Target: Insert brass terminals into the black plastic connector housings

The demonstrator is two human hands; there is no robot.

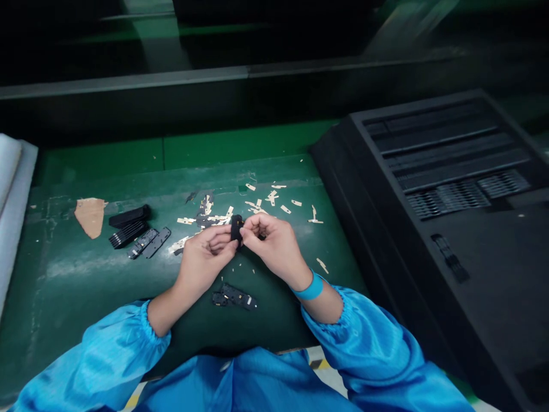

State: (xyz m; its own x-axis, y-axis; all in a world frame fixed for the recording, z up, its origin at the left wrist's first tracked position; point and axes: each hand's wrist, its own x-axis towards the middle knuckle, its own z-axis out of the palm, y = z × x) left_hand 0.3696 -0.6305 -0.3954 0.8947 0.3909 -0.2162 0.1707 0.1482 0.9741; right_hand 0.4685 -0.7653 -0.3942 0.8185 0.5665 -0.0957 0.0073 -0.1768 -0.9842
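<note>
A small black plastic part (236,228) is held up over the green mat, between my two hands. My left hand (210,252) grips it by its left side with thumb and fingers. The fingertips of my right hand (272,243) are pinched together at its right edge; whether they hold a separate small piece is too small to tell. Just beyond the hands lie scattered pale strips (272,197), some heaped with dark pieces. Nearer to me, similar black parts (235,296) with small metal spots lie flat on the mat.
At left, a stack of black parts (128,232) lies beside a torn brown piece (90,216). A large black tray stack (429,229) with rows of parts stands at right. White foam sheets (19,189) edge the far left. A dark ledge (171,109) runs along the back.
</note>
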